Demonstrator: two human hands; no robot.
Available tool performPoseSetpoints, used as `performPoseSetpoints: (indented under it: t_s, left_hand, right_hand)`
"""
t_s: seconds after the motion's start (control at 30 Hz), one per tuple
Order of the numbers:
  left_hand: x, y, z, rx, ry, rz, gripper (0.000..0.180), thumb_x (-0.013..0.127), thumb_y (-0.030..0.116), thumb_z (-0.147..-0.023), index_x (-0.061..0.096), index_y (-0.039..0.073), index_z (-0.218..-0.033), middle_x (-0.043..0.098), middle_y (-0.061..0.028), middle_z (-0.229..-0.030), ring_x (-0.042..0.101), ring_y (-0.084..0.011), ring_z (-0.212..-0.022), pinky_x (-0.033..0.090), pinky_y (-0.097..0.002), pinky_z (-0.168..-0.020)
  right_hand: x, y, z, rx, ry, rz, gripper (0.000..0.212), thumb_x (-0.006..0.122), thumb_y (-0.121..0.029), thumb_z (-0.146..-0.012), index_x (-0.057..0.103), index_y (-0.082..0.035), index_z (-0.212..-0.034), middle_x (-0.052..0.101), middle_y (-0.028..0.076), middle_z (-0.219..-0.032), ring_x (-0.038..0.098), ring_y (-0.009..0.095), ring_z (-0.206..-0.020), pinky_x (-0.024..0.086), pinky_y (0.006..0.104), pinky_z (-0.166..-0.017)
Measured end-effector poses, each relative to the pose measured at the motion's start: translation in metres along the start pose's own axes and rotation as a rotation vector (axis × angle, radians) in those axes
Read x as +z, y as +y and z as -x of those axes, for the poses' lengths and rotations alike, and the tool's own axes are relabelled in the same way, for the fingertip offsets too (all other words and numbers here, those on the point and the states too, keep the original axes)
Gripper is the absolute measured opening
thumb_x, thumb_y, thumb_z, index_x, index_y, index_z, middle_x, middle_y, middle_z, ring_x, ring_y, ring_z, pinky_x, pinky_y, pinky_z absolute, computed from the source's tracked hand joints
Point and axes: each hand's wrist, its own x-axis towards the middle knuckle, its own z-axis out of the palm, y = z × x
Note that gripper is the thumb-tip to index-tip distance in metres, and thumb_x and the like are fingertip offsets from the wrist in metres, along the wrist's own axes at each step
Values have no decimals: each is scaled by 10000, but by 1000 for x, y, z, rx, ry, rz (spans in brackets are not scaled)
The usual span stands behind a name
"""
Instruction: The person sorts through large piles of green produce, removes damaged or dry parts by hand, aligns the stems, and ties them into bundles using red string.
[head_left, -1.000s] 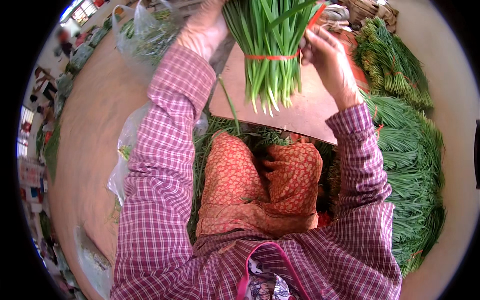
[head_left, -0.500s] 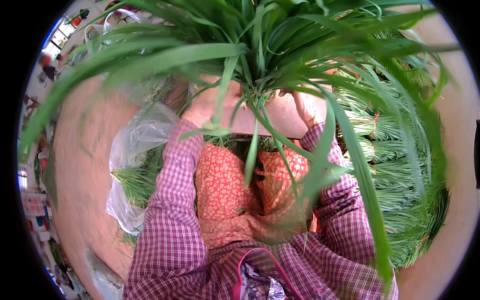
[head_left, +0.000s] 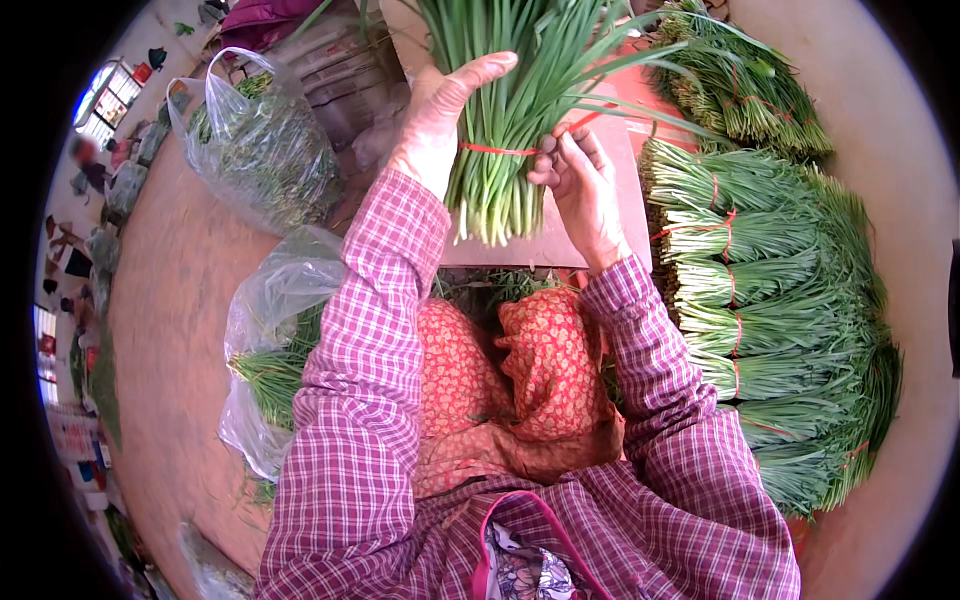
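Note:
A thick bunch of garlic chives (head_left: 505, 115) lies over the pink board (head_left: 615, 225) in front of me. Its pale cut ends point toward me and its green leaves run off the top edge. Around the stems passes a red tie (head_left: 497, 150). My left hand (head_left: 435, 120) grips the bunch from the left, thumb across the front; the other fingers are hidden behind the stems. At the right side of the stems, my right hand (head_left: 585, 185) is closed, thumb and fingertips pinching the end of the red tie.
Tied chive bunches (head_left: 770, 300) are stacked in rows on the right, with more bunches (head_left: 740, 90) beyond them. Left of the board stands a clear plastic bag (head_left: 265, 150) of greens. A nearer open plastic bag (head_left: 255, 300) holds loose chives (head_left: 275, 375).
The leaves, which were sprawled toward me over both forearms, now point away. Stem ends and the red tie have come into view. My left hand has shifted up and right along the bunch.

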Motion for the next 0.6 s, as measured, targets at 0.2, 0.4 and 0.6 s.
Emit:
performPoseSetpoints:
  t_s: [0.2, 0.4, 0.6]
  left_hand:
    - [16, -34, -6, -617, -167, -48, 433, 819, 199, -774, 606, 6, -1099, 697, -108, -945, 697, -193, -787, 602, -325, -661]
    - [-10, -60, 23, -376, -230, -860, 1384, 875, 600, -530, 149, -102, -1476, 390, -290, -1452, 334, -348, -1405, 247, -435, -1170]
    - [14, -88, 119, -64, -200, -1941, 1401, 899, 530, -493, 107, -33, -1501, 323, -201, -1512, 340, -344, -1401, 257, -540, -1151]
  right_hand:
    - [-11, 8, 57, 64, 101, 156, 170, 539, -169, -1002, 559, -20, -1083, 626, 58, -965, 641, 130, -769, 549, 277, -741]
    - [-49, 24, 55, 151, 147, 456, 180, 540, -190, -1001, 580, -20, -1045, 647, 39, -912, 630, 95, -728, 527, 242, -662]
    - [-36, 16, 32, 109, 49, 670, 154, 565, -173, -976, 600, -25, -949, 625, 5, -766, 549, 54, -597, 454, 217, -528]
